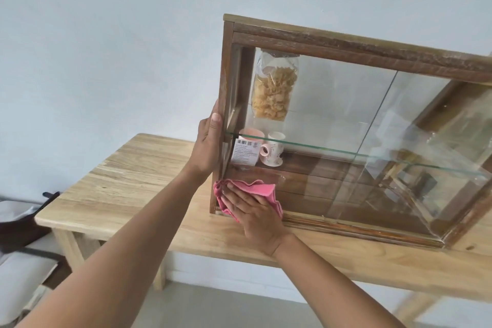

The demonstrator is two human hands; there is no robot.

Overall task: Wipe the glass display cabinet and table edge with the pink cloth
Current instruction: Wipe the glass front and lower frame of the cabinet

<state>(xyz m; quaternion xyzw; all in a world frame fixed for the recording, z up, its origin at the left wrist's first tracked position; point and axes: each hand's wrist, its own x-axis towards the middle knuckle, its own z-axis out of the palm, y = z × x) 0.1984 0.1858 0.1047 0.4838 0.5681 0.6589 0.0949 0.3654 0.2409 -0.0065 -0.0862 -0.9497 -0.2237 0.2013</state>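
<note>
One cabinet (346,42), one table (119,181) and one pink cloth (255,189) are counted, and two hands are seen: a left hand (207,146) and a right hand (255,216). Inside the cabinet, one glass shelf (319,148), one bag of crackers (274,88), one printed label (245,153) and one saucer (271,162) are found. Two cups are counted there, a pink cup (250,134) and a white cup (274,152); the number of front glass panes cannot be told for certain.
</note>
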